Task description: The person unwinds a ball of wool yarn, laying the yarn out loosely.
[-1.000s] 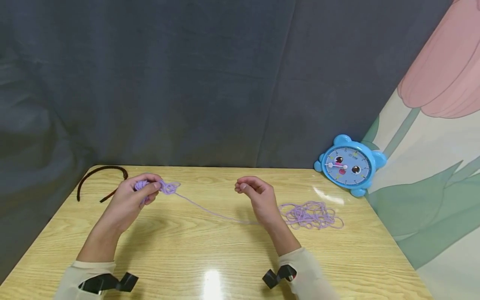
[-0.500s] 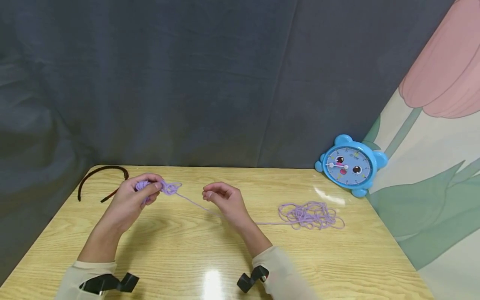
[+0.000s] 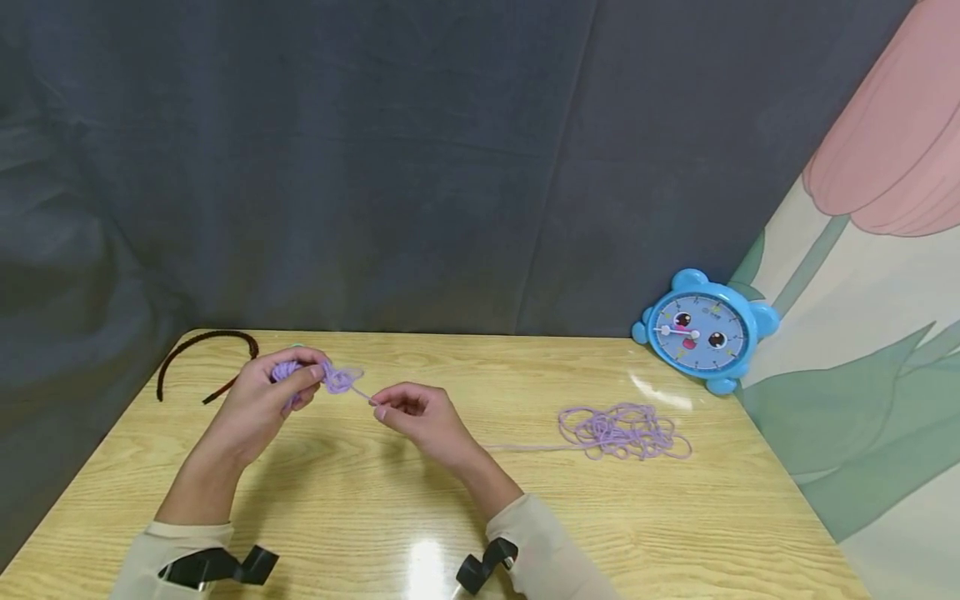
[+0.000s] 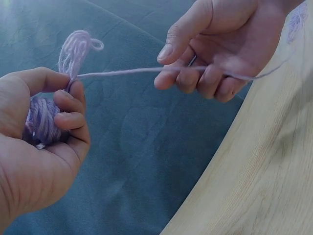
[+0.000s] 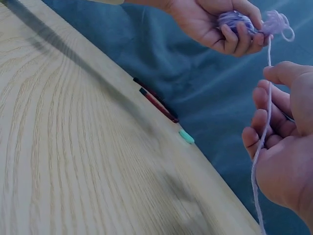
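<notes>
My left hand (image 3: 279,386) grips a small ball of lilac yarn (image 4: 43,117), with a tuft of loops (image 3: 339,379) sticking out past the thumb. A taut strand (image 4: 122,72) runs from the ball to my right hand (image 3: 405,410), whose curled fingers (image 4: 195,78) hold it a short way to the right. From there the strand trails over the wooden table (image 3: 390,517) to a loose heap of lilac yarn (image 3: 622,430) at the right. In the right wrist view the strand (image 5: 266,103) crosses my right palm, and the left hand (image 5: 215,22) holds the ball (image 5: 234,19).
A dark brown hairband (image 3: 202,358) lies at the table's far left corner. A blue toy clock (image 3: 701,329) leans at the far right corner against a flower-print cloth (image 3: 870,317). A dark curtain (image 3: 375,167) hangs behind the table.
My right hand has slid left along the strand, from the table's middle to close beside the left hand. The left hand and the ball have stayed in place.
</notes>
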### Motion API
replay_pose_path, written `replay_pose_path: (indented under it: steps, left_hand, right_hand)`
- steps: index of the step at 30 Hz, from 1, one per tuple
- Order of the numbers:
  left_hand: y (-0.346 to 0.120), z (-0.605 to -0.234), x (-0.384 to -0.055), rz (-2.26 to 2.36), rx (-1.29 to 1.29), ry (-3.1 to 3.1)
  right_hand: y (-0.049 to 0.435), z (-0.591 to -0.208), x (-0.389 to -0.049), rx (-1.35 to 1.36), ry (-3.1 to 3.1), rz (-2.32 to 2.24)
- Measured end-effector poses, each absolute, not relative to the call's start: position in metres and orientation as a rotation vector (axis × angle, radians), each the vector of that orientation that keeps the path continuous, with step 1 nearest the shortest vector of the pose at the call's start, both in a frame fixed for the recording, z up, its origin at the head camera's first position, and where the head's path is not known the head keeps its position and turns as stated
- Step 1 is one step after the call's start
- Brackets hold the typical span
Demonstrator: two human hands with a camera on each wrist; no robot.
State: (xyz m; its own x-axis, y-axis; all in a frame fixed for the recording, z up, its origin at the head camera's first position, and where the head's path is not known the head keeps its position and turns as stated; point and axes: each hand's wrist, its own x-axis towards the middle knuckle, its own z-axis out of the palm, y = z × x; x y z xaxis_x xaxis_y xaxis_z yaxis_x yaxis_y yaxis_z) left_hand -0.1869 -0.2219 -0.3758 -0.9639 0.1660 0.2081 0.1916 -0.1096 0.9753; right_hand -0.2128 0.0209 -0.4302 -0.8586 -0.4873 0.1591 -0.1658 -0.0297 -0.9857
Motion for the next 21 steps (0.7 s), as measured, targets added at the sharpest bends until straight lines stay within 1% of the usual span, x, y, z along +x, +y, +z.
replay_pose_path:
  steps: [7,21]
  left_hand:
    - [-0.223,-0.375,-0.186,-2.287,-0.443,-2.086]
    - [-0.222,-0.375,-0.187,-2.298,-0.452,-2.080]
  right_hand:
    - [0.032,-0.425,-0.212,-0.685,2.052,-1.994]
    - [0.073,-0.407,-0.217,-0.601,2.046,-2.248]
